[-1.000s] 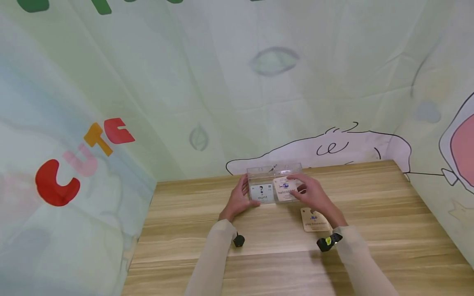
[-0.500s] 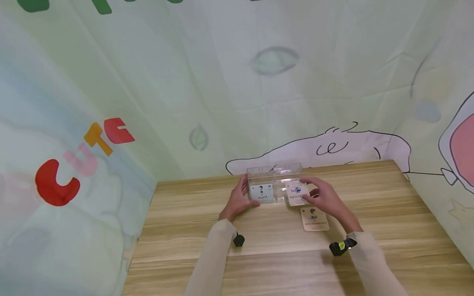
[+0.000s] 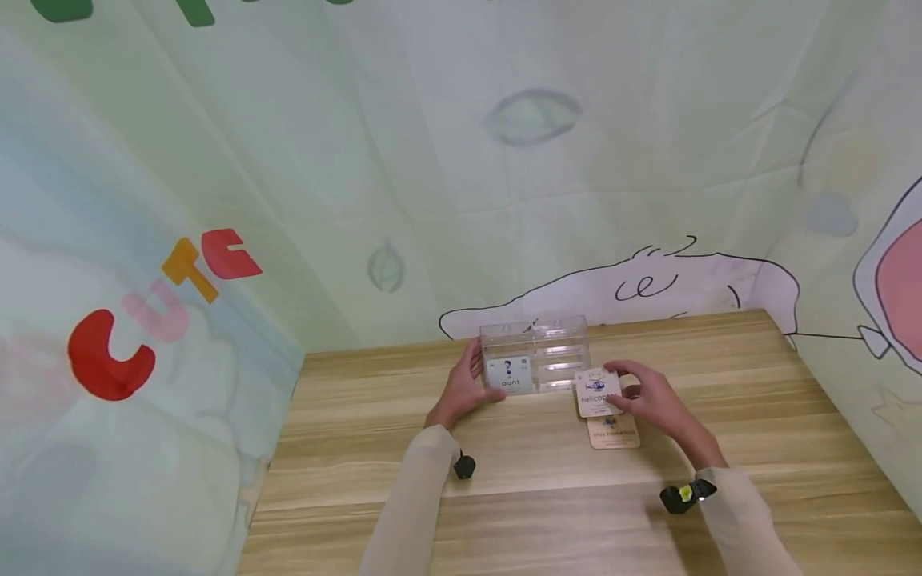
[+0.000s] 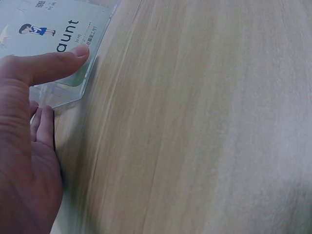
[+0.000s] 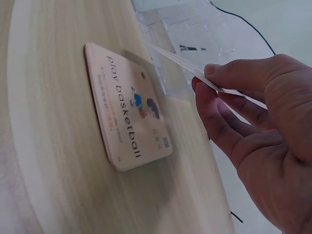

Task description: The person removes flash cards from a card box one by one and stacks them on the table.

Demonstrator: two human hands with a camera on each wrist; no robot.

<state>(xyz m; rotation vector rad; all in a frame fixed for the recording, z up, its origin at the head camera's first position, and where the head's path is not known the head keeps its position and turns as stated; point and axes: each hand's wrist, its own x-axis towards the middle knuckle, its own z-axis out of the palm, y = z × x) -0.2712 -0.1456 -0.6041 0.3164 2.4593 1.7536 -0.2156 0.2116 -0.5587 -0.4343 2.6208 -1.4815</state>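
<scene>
A clear plastic card holder [image 3: 562,350] stands at the back of the table, with an "aunt" flash card [image 3: 509,374] in its left side. My left hand [image 3: 464,388] grips the holder's left end; in the left wrist view the thumb lies across the front over the card. Between thumb and fingers my right hand [image 3: 651,400] pinches a white "helicopter" flash card [image 3: 596,390], tilted and seen nearly edge-on in the right wrist view. Below it on the table lies a stack of flash cards, a "play basketball" card [image 5: 124,107] on top, its upper part hidden in the head view.
The wood-grain table [image 3: 519,520] meets a printed cloth backdrop [image 3: 432,200] just behind the holder. Clear ledges show in the holder's right side. A black wrist camera [image 3: 677,499] hangs at the right wrist, another black device [image 3: 464,466] at the left.
My right hand has drawn the helicopter card out from the holder's right side, rightward and toward me, until it overlaps the play basketball card in view. My left hand has stayed put.
</scene>
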